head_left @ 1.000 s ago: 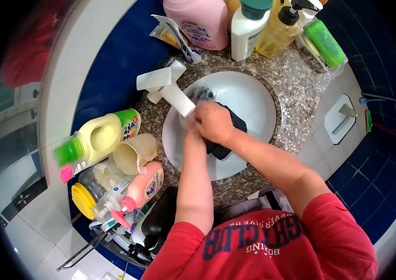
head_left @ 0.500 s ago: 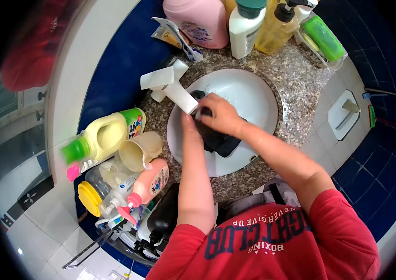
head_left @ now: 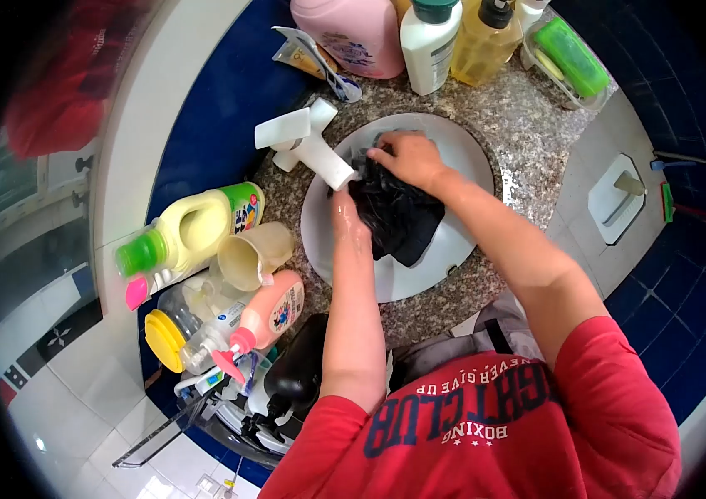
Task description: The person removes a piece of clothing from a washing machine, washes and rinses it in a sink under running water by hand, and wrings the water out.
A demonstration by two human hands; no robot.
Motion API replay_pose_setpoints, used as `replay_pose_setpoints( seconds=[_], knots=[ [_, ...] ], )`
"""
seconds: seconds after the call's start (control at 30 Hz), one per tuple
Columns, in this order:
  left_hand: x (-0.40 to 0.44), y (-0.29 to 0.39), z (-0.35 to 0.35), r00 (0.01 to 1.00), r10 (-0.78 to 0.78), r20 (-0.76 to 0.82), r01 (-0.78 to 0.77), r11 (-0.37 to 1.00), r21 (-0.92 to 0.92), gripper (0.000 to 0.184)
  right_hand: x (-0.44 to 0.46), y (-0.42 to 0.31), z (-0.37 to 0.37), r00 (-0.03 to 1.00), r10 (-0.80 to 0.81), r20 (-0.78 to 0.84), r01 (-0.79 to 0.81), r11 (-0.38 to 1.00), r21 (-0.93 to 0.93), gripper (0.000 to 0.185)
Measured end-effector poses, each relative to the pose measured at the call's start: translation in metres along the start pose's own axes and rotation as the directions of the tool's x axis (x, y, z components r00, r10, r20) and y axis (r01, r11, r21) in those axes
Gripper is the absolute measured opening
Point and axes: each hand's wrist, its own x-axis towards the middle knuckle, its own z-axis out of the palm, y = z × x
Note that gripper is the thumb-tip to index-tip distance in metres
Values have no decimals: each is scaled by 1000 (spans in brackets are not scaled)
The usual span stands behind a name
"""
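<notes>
A wet black cloth (head_left: 403, 218) lies bunched in the white oval sink (head_left: 465, 229), beneath the spout of the white faucet (head_left: 315, 154). My right hand (head_left: 409, 158) is at the cloth's upper edge, its fingers curled and closed on the fabric. On the left side of the cloth, just below the spout, is my left hand (head_left: 347, 214); its fingers are mostly hidden by the faucet and the cloth, so its grip cannot be made out. Water shows on the left wrist.
Left of the sink stand a yellow detergent bottle (head_left: 195, 226), a beige cup (head_left: 255, 254) and a pink pump bottle (head_left: 274, 309). Behind it are a pink bottle (head_left: 353, 37), a white bottle (head_left: 430, 50) and a green soap box (head_left: 571, 58) on the granite counter (head_left: 527, 158).
My right hand has moved up and away from my left hand, to the cloth's far edge. The black cloth is now more spread out and raised between the hands.
</notes>
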Motion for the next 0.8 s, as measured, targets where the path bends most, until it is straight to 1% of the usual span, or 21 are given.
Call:
replay_pose_setpoints(
  seconds=[0.03,0.07,0.1,0.13,0.17,0.2,0.27,0.3,0.33,0.4,0.43,0.47,0.53,0.57,0.6,0.63,0.67,0.7,0.73,0.77,0.8],
  knots=[
    [3,4,-4,998,40,-51,-40,999,-9,41,-6,1,-6,997,-4,-77,2,1000,-29,45],
    [4,5,-9,998,44,-52,-45,999,-13,41,-14,2,-11,988,-13,-154,4,998,-60,51],
    [3,7,-11,998,65,-27,-67,993,-94,39,-24,-2,-16,988,-19,-153,9,998,-62,51],
    [4,8,-13,996,88,-3,-87,981,-173,38,-37,-7,-19,979,-113,-168,100,992,-82,56],
    [7,8,-15,990,139,11,-134,974,-180,33,-47,-12,-21,961,-208,-182,192,976,-103,63],
    [2,10,-11,990,143,11,-139,973,-182,33,-53,-10,-9,949,-287,-134,280,958,-70,71],
    [-12,14,-1,989,128,-71,-137,982,-131,29,-66,-16,5,966,-260,15,260,963,-70,80],
    [-14,15,-5,988,134,-74,-143,981,-131,29,-63,-11,4,957,-274,100,282,956,-77,84],
    [-13,15,-15,993,115,-18,-115,993,18,25,-58,-5,5,969,-228,100,236,969,-75,73],
    [-12,19,-29,995,52,81,-75,946,317,21,-42,14,8,986,-86,144,73,993,97,61],
    [-32,21,-14,984,72,163,-130,917,378,33,-44,6,-6,992,-51,115,33,988,153,52],
    [-33,20,-14,984,77,162,-134,917,376,33,-38,16,-4,992,-49,115,29,984,175,51],
    [-34,19,-9,961,27,274,-223,660,717,46,-39,23,-16,992,-78,101,41,943,329,48],
    [-36,18,-8,957,-17,288,-232,548,804,67,-40,25,-19,991,-84,103,46,946,322,48],
    [-34,10,-11,957,-12,290,-235,555,798,67,-43,26,-21,992,25,121,-83,861,502,47],
    [-28,-4,-19,949,88,303,-312,408,858,73,-47,24,-23,978,129,161,-204,726,656,45],
    [-20,-15,-28,927,183,328,-366,244,898,80,-50,22,-26,979,125,162,-201,732,651,45],
    [-19,-19,-27,887,200,415,-437,82,896,93,-54,15,-32,964,181,193,-264,626,734,41],
    [-19,-19,-29,887,207,413,-437,85,896,93,-57,9,-36,945,231,231,-319,503,803,38],
    [-19,-20,-31,893,216,395,-418,73,905,93,-59,8,-38,946,226,234,-319,507,801,38],
    [-20,-19,-31,898,225,379,-401,61,914,94,-61,9,-41,939,260,227,-326,456,828,36]
  ],
)
